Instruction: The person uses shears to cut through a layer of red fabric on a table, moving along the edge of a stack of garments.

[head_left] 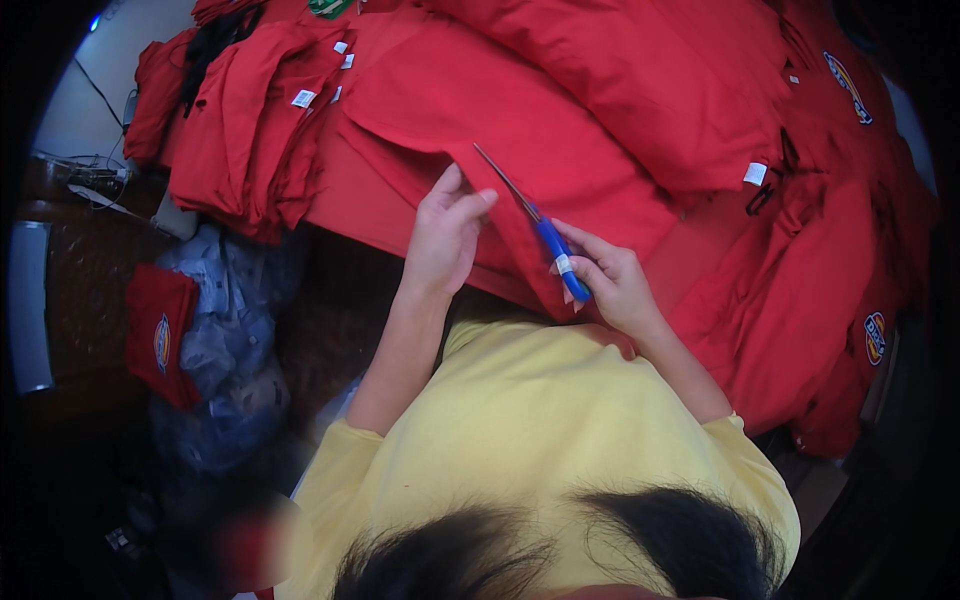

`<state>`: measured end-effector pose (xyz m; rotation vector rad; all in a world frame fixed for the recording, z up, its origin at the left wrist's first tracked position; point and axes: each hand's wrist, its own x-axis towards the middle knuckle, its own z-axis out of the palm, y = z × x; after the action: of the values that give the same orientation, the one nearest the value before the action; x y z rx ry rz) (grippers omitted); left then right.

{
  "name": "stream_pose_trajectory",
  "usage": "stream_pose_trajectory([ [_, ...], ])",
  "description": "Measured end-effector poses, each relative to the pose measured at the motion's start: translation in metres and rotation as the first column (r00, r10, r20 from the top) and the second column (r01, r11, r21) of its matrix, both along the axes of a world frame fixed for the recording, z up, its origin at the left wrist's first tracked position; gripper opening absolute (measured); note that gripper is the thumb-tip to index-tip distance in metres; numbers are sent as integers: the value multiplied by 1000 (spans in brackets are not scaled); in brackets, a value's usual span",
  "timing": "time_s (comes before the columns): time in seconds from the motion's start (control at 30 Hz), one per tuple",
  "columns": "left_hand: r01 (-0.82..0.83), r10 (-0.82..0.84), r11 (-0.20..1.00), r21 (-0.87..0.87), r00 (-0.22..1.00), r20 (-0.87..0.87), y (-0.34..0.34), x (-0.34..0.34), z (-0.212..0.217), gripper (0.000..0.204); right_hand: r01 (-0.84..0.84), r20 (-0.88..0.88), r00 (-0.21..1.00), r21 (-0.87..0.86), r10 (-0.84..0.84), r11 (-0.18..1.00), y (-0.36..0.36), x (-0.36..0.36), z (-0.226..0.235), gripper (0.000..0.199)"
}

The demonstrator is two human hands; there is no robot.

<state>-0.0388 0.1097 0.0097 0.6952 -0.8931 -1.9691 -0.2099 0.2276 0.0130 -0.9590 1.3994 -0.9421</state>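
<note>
A red cloth garment (540,130) lies in front of me, its near edge lifted. My left hand (446,232) is at that lifted edge, thumb on the upper side and fingers curled around the cloth. In my right hand (612,275) is a slim pointed tool with a blue handle (553,243), a white band around the handle and a narrow metal end. The metal tip points away and to the left, over the garment near my left fingers. Whether it is scissors or snips seen edge-on, I cannot tell.
Folded red garments (255,130) with white tags are stacked at the left. More red garments (800,290) with patches cover the right. A black-handled item (760,199) lies by a white tag (755,174). Clear plastic bags (225,330) and a red folded piece (163,335) sit lower left.
</note>
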Motion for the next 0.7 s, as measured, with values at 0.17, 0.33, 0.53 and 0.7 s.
stream_pose_trajectory([
  [0.17, 46, -44, 998, -46, 998, 45, -13, 9, -6, 49, -31, -194, 980, -351, -40, 936, -4, 4, -27, 50],
  [0.33, 70, -56, 994, -86, 986, 154, -11, 9, 1, 47, -2, -108, 993, -338, -37, 941, -20, 5, -24, 49],
  [0.53, -66, 68, 997, 40, 997, -34, -27, 4, 1, 41, -76, -103, 992, 4, 76, 997, -26, -3, -7, 49],
  [0.7, -12, 18, 998, -64, 995, 100, -29, 13, -4, 47, -135, -294, 956, -381, 19, 915, -37, 1, -22, 51],
])
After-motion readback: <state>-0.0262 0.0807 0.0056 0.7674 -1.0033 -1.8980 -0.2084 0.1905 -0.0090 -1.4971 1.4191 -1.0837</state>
